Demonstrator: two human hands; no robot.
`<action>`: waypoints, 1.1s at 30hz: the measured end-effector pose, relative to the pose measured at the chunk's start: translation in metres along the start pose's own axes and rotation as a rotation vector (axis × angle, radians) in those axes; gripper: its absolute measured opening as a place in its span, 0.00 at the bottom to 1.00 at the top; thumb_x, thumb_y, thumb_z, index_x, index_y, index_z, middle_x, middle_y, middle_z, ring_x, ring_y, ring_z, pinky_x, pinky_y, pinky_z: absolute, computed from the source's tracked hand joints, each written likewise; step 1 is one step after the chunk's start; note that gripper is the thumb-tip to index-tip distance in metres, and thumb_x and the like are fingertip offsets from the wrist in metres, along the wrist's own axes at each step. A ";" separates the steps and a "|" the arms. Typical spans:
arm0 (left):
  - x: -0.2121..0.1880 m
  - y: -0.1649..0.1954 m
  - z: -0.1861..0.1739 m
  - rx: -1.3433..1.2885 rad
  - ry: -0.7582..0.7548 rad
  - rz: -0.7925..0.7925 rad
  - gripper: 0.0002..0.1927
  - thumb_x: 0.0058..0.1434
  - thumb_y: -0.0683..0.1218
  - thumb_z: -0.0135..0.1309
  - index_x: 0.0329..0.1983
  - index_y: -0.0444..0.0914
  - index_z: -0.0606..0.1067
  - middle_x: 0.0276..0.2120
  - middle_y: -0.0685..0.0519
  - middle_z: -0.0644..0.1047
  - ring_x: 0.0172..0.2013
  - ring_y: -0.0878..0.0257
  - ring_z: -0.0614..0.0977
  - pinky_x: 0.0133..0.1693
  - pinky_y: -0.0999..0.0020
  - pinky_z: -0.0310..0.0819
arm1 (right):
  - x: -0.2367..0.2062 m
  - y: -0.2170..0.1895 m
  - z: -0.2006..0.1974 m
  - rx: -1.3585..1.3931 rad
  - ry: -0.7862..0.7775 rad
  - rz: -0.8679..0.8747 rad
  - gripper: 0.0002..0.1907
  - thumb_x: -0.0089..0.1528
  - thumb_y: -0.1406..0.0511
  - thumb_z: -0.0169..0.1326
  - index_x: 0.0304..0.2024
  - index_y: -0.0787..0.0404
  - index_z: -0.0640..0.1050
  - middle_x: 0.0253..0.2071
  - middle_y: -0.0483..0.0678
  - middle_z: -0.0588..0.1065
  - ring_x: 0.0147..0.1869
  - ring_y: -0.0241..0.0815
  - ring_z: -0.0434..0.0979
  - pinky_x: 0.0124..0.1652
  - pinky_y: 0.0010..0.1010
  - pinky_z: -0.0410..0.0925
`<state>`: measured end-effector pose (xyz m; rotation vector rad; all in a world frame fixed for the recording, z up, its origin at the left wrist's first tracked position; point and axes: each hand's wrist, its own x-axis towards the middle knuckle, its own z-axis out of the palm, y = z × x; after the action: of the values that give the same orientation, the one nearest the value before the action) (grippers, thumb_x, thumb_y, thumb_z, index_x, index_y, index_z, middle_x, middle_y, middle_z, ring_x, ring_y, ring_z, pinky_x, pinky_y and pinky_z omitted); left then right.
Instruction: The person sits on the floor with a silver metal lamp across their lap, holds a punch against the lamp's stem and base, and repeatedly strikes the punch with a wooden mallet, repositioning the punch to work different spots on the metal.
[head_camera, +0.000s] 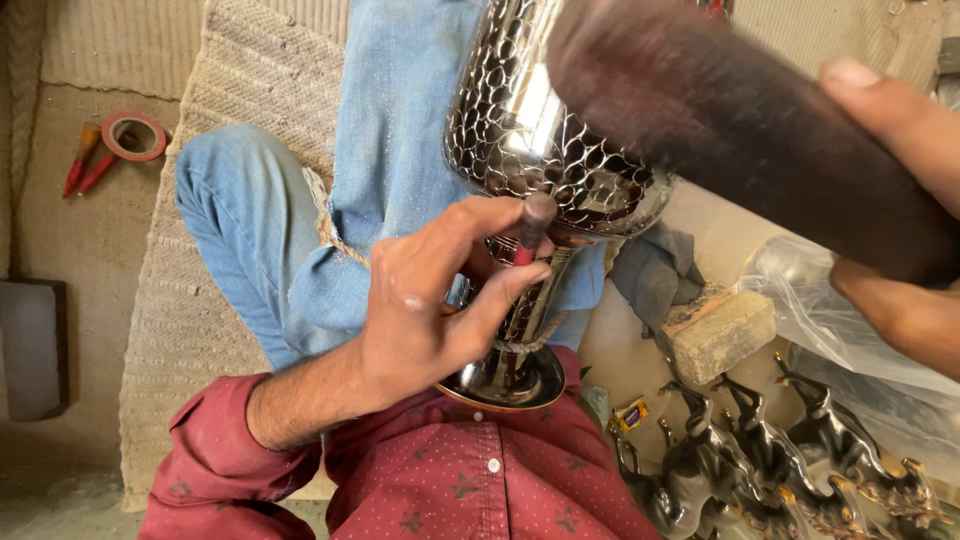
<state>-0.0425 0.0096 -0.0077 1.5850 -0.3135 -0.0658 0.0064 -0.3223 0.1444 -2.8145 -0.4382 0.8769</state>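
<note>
A shiny metal vase (540, 140) with a hammered scale pattern lies across my lap, its round foot (515, 380) against my red shirt. My left hand (420, 310) pinches a thin red-shafted punch (533, 225) and holds its tip at the vase's neck. My right hand (900, 120) grips a dark, blurred wooden mallet (740, 120) raised close to the camera, above the vase and the punch. My legs in blue jeans stretch out under the vase.
A woven mat (230, 100) lies under my legs. A red tape roll (133, 135) and a red-handled tool (85, 160) are on the floor at far left. At right are a grey cloth (650, 265), a wooden block (720, 335), a plastic bag (850, 300) and several black horse figurines (760, 460).
</note>
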 end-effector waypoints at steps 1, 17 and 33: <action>0.001 0.001 -0.002 0.012 -0.023 0.000 0.20 0.66 0.39 0.64 0.58 0.32 0.72 0.45 0.50 0.83 0.30 0.68 0.85 0.31 0.72 0.77 | -0.005 0.005 0.003 0.016 -0.001 0.028 0.46 0.51 0.78 0.55 0.73 0.52 0.66 0.35 0.48 0.73 0.33 0.40 0.72 0.36 0.31 0.66; 0.011 0.003 -0.015 0.036 -0.191 0.120 0.20 0.66 0.38 0.63 0.60 0.35 0.73 0.51 0.48 0.82 0.44 0.59 0.88 0.44 0.71 0.84 | -0.053 0.060 0.084 0.158 0.090 0.476 0.05 0.67 0.70 0.53 0.45 0.66 0.75 0.31 0.52 0.73 0.32 0.44 0.78 0.31 0.32 0.71; 0.042 0.000 -0.016 0.004 -0.550 0.284 0.24 0.65 0.38 0.58 0.65 0.44 0.70 0.55 0.59 0.82 0.43 0.58 0.86 0.38 0.67 0.80 | -0.065 -0.030 0.097 0.194 0.426 0.094 0.40 0.59 0.75 0.64 0.68 0.56 0.58 0.37 0.51 0.77 0.34 0.39 0.79 0.37 0.31 0.72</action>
<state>0.0011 0.0149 -0.0006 1.4915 -0.9632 -0.2828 -0.1077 -0.3084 0.1065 -2.7476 -0.1505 0.2931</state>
